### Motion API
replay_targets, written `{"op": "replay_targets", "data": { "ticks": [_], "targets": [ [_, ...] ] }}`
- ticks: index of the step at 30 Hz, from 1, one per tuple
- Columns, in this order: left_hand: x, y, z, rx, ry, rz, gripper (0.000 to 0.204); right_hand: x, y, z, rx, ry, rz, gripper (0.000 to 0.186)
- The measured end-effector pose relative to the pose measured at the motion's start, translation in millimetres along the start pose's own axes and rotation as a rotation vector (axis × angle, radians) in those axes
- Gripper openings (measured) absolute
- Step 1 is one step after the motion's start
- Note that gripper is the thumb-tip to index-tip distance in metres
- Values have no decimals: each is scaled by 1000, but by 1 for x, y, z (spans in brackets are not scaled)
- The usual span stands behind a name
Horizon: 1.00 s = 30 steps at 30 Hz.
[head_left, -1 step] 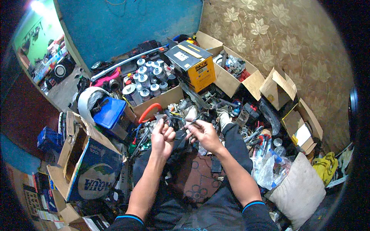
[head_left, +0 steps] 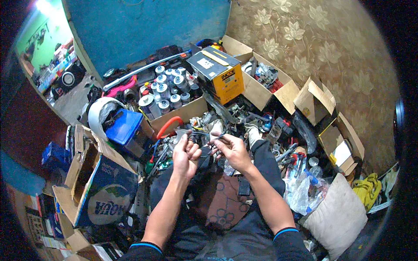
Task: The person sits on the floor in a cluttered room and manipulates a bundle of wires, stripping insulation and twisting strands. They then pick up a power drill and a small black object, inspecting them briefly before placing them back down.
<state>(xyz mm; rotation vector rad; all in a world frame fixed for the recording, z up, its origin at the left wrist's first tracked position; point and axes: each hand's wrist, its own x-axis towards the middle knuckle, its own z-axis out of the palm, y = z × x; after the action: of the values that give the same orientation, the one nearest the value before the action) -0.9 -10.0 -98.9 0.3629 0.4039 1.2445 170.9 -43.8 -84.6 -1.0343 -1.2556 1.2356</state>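
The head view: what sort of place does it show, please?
Probably a cluttered storeroom or small repair corner: open cardboard boxes stand along the patterned wall, capped clear containers crowd together behind a carton flap, and loose mixed parts lie heaped about.

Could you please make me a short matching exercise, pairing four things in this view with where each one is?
Things
1. thin dark cord
2. pale cushion
3. orange-and-black box
4. curved red-orange piece

Places
A. just beyond the left hand
B. lower right, near the yellow cloth
C. between the left hand and the right hand
D. upper middle, right of the clear canisters

Pairs: 1-C, 2-B, 3-D, 4-A
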Motion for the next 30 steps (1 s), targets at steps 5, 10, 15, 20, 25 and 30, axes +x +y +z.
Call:
{"op": "replay_targets", "data": {
  "ticks": [5,10,15,20,25,30],
  "targets": [
    [-5,-27,13,309,21,24,32,3,5,-3,-89,74,-122,27],
    [-7,-22,11,420,42,30,31,-2,11,-13,-192,-97,-236,25],
    [-17,-23,29,433,72,13,29,-6,-2,-5,-341,-69,-238,31],
    [-25,-13,67,432,-37,87,20,-16,-26,-2,-733,239,-632,26],
    [-39,-28,63,749,-201,336,21,-57,-34,7,-803,391,-693,24],
    [-54,-48,49,432,-231,45,13,-108,-17,-5,-907,387,-537,42]
  ]
}}
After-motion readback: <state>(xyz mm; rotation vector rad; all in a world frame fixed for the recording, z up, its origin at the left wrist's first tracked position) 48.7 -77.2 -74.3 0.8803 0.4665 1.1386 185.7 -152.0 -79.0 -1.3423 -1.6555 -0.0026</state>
